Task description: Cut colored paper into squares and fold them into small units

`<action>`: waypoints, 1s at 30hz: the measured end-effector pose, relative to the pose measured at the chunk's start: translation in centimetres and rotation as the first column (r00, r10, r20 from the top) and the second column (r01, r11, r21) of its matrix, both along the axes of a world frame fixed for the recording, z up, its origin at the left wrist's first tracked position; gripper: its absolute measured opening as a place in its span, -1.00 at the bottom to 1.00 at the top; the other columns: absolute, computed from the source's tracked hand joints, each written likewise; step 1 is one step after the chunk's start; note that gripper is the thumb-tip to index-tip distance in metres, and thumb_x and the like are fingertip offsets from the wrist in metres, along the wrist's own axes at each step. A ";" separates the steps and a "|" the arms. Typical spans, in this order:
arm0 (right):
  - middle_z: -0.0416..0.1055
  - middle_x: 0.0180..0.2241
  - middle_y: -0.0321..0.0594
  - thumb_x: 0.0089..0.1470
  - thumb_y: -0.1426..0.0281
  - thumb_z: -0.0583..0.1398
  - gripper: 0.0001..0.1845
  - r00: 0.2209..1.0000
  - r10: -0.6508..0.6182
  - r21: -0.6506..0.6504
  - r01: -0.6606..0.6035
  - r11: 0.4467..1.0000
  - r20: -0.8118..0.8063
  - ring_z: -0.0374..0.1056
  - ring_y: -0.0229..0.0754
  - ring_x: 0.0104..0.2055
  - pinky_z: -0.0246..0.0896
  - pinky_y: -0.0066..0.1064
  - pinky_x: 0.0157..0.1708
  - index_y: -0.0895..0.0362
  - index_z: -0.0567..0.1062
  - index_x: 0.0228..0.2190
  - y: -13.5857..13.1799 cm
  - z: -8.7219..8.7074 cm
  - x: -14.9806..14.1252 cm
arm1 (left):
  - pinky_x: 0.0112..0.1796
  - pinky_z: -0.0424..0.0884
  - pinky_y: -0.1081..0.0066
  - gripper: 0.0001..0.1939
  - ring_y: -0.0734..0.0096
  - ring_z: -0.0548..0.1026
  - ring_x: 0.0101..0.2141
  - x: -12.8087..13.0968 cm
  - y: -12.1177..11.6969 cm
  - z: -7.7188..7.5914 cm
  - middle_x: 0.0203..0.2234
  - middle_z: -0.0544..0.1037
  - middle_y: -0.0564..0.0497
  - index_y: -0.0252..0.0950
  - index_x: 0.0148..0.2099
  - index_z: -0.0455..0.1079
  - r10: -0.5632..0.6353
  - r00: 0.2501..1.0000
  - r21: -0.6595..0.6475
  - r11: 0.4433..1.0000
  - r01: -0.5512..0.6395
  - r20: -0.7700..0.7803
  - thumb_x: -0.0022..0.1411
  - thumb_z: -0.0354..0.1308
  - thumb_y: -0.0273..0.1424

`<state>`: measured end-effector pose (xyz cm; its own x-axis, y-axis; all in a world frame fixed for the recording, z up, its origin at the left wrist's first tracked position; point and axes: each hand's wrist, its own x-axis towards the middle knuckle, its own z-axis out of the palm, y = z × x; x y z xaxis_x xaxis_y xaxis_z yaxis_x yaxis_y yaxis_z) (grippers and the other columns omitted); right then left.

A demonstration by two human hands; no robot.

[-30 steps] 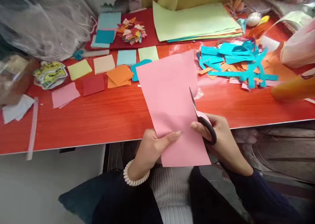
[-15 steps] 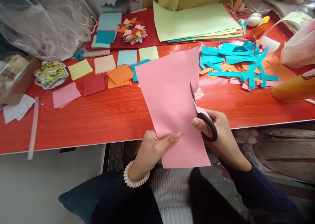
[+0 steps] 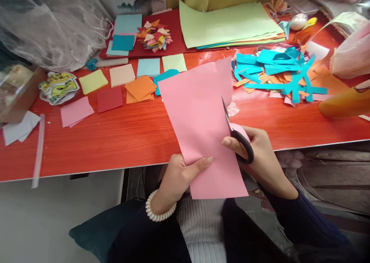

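A large sheet of pink paper (image 3: 199, 112) is held up over the table's front edge. My left hand (image 3: 180, 174) grips its lower left side, thumb on top and the other fingers hidden underneath. Black-handled scissors (image 3: 244, 145) are in my right hand (image 3: 260, 159), thumb through one loop. Their blades lie along a cut in the sheet's right side and point away from me. A partly cut strip curls beside the blades, and part of it shows above my right hand. The rest of that strip is hidden behind the hand.
Small coloured paper squares (image 3: 110, 99) lie in rows on the red table (image 3: 115, 147). At right sits a heap of blue and orange strips (image 3: 289, 70). Large green sheets (image 3: 222, 26) and folded paper pieces (image 3: 154, 35) are at the back. A yellow cylindrical object (image 3: 343, 104) stands far right.
Over the last second the scissors have shifted slightly farther up along the pink sheet. My left hand keeps the same grip, and the things on the table stay put.
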<state>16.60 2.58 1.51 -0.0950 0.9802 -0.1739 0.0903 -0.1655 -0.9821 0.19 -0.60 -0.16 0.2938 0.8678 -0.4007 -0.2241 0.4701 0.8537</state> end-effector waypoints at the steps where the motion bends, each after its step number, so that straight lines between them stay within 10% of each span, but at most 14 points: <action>1: 0.01 -0.63 -0.40 -0.15 0.26 0.32 -0.65 1.000 0.006 0.000 -0.006 1.000 -0.012 -0.07 -0.40 -0.61 -0.12 -0.54 -0.70 0.14 0.26 -0.64 0.1 0.1 0.0 | -0.24 0.44 0.43 -0.80 0.28 0.51 -0.23 0.0 0.0 0.0 -0.26 0.57 -0.06 -0.33 -0.23 0.49 -0.005 1.000 0.000 1.000 0.005 0.006 0.10 0.21 -0.32; 30: -0.03 -0.64 -0.40 -0.16 0.19 0.31 -0.58 1.000 0.017 0.063 -0.016 0.998 -0.005 -0.12 -0.41 -0.63 -0.22 -0.52 -0.71 0.14 0.22 -0.67 1.3 0.9 -1.0 | -0.27 0.43 0.43 -0.75 0.28 0.51 -0.21 -0.1 -0.4 -0.4 -0.27 0.57 -0.07 -0.34 -0.18 0.48 -0.023 1.000 -0.047 0.999 0.024 0.019 0.10 0.22 -0.31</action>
<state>15.55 3.83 2.39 -0.1119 0.9874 -0.1118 0.0872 -0.1024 -0.9909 0.11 -1.04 -0.60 0.3215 0.8408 -0.4356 -0.2286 0.5153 0.8259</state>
